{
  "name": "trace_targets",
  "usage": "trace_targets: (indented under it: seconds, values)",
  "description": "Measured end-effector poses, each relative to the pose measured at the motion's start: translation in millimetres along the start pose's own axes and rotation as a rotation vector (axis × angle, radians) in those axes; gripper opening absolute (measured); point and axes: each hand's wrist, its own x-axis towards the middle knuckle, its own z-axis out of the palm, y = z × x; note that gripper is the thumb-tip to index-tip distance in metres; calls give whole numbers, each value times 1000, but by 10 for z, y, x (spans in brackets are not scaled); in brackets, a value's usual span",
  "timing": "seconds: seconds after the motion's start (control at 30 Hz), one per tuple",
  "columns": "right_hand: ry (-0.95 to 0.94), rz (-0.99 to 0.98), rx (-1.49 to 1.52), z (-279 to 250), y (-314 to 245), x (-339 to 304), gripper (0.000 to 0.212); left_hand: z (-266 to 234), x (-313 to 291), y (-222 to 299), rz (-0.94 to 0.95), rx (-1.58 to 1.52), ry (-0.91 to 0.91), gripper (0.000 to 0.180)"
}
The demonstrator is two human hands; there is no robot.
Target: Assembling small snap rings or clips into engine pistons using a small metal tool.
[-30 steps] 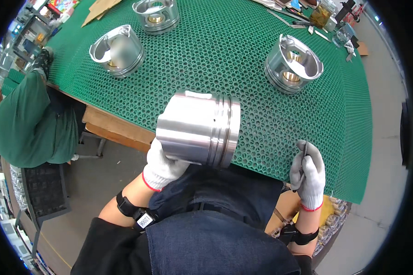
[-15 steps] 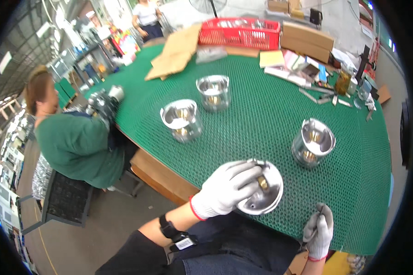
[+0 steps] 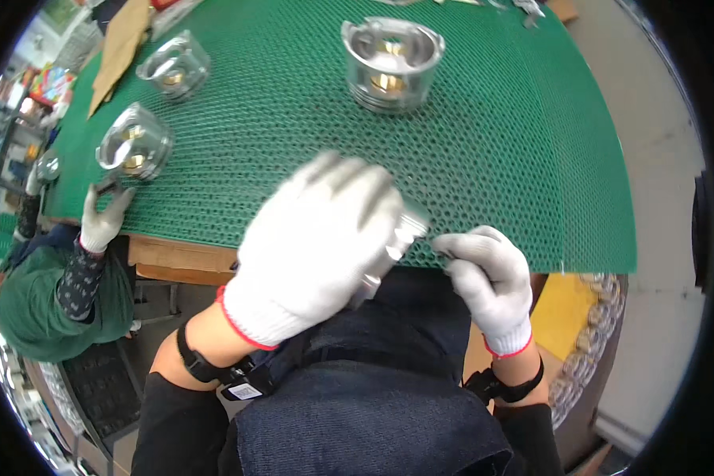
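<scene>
My left hand (image 3: 321, 246), in a white knit glove with a red cuff, is closed round a silvery metal piston (image 3: 405, 235) at the near table edge. The glove hides most of that piston, and motion smears it. Just to its right, my gloved right hand (image 3: 492, 278) has thumb and fingertips pinched together; a small dark bit shows at the tips, too little to name. Beyond my hands a piston (image 3: 394, 79) with brass-coloured bores stands on the green mat. Two more pistons, one nearer (image 3: 137, 144) and one farther (image 3: 174, 70), stand at the left.
A green perforated mat (image 3: 484, 159) covers the table. At the left, a co-worker's gloved hand (image 3: 103, 222) holds a small dark item close to the nearer piston. Brown cardboard (image 3: 123, 47) lies at the far left. Below the table's right end are a yellow sheet (image 3: 567, 317) and several shiny metal parts (image 3: 591, 341).
My view has swung downward and right. The piston under my left hand is now tilted and mostly covered by it. My right hand has come closer to it. The co-worker's hand has reached onto the table.
</scene>
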Motion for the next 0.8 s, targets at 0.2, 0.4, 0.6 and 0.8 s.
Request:
trace_targets:
  seconds: [0.2,0.4,0.6,0.8]
  values:
    - [63,-9,-28,102,-21,-4,16,99,-13,85,8,76,19,38]
    - [43,23,-48,109,-34,-16,15,83,61,139,7,47,-9,41]
    - [-59,-76,-243,53,-33,92,14,126,557,-56,-39,27,-396,41]
    - [-153,-227,-476,-68,-5,176,24,233,1038,-261,9,97,-590,30]
